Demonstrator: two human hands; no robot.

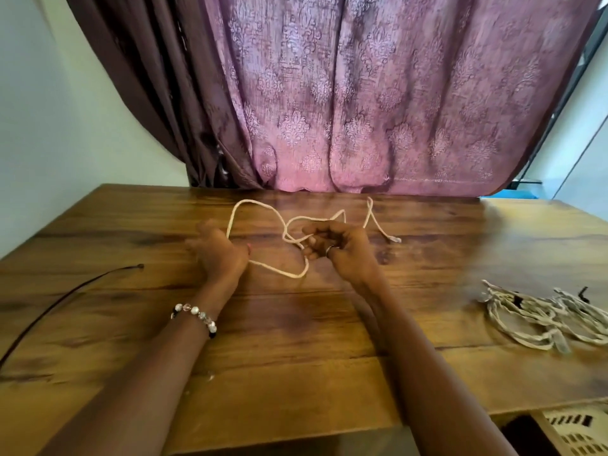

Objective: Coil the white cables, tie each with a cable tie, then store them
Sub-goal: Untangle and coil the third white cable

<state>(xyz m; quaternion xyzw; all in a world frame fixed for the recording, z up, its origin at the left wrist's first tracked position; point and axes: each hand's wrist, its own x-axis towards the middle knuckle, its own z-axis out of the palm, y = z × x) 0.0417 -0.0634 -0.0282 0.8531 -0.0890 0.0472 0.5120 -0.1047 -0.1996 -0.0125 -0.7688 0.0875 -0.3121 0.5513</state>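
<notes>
Hands grip white cable (263, 212) mid-table: left hand (220, 255), right hand (339, 250); coiled bundles (539, 314) near right edge.

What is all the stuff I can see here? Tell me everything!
White cable: one, loose loops, mid table, held by both hands.
Coiled cables: a pile, white, some with black ties, table's right side.
Dark cord: one, table's left side.
Table: one, brown wood.
Curtain: purple, behind table.
Basket: one, pale, bottom right, below table.
Bracelet: one, beaded, left wrist.
Left hand: grips cable.
Right hand: grips cable, wears ring.
</notes>
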